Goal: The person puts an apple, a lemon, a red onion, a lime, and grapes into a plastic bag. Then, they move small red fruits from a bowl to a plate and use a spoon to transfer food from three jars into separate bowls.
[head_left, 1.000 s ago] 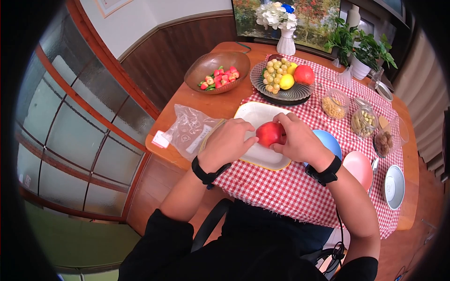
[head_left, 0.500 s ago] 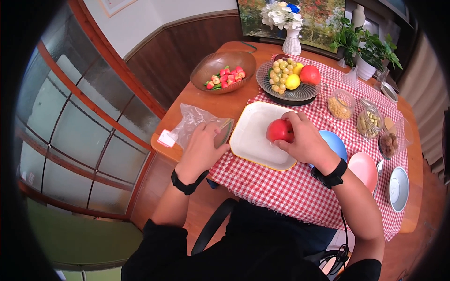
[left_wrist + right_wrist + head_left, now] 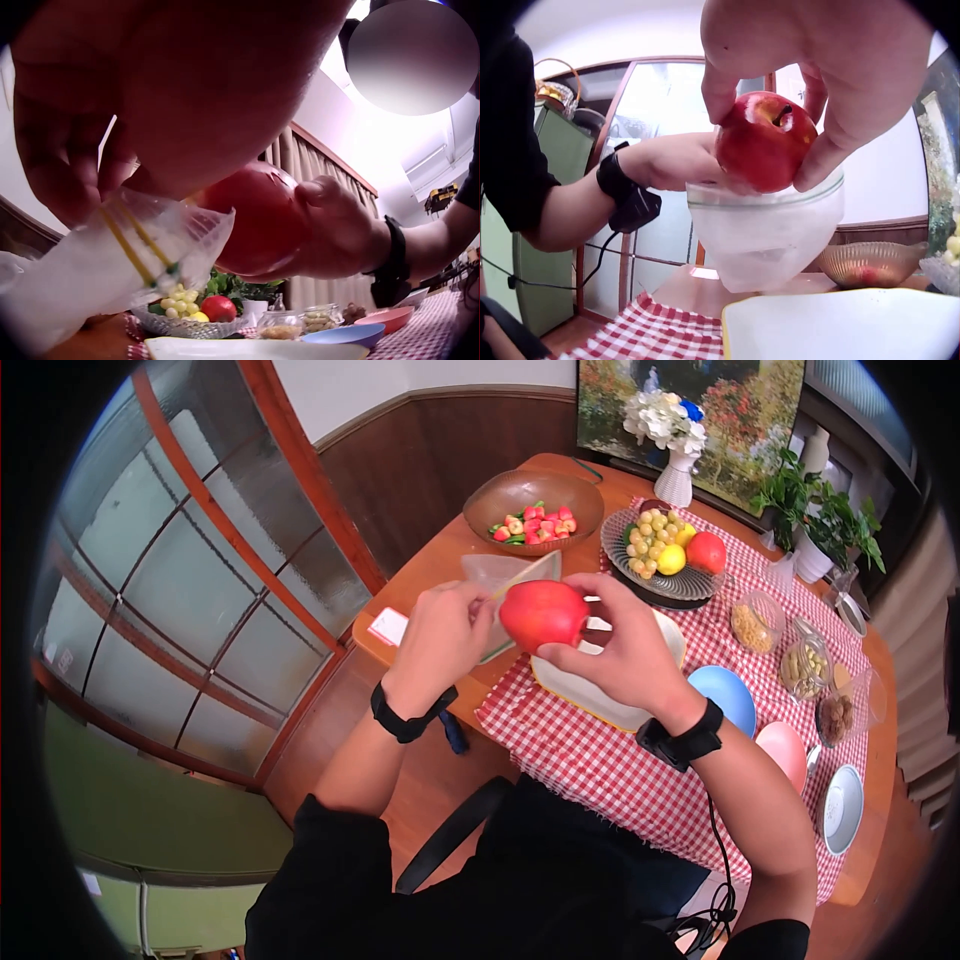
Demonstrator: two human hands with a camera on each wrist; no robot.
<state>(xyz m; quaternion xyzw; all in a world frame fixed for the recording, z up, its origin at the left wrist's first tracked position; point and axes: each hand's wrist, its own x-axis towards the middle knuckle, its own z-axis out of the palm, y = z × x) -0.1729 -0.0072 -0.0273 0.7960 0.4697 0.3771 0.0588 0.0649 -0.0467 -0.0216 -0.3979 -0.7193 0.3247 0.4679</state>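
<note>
A red apple [image 3: 543,615] is gripped in my right hand [image 3: 628,655], thumb below and fingers at its stem side, raised over the left part of the white tray [image 3: 600,695]. Beside it my left hand [image 3: 440,640] pinches the rim of a clear zip bag [image 3: 142,247], which hangs just behind the apple. In the right wrist view the bag [image 3: 761,232] hangs below the apple [image 3: 765,142], its zip edge spread wide. Whether the apple touches the bag, I cannot tell.
Behind are a brown bowl [image 3: 480,510] of small red fruits and a glass plate [image 3: 615,550] with grapes, lemons and a red fruit. To the right stand jars [image 3: 757,622], a blue bowl [image 3: 725,698], a pink bowl [image 3: 783,752] and a pale bowl [image 3: 843,810].
My left hand went from the apple to the bag, took hold of it and lifted it off the table. My right hand raised the apple from the tray and moved it left beside the bag.
</note>
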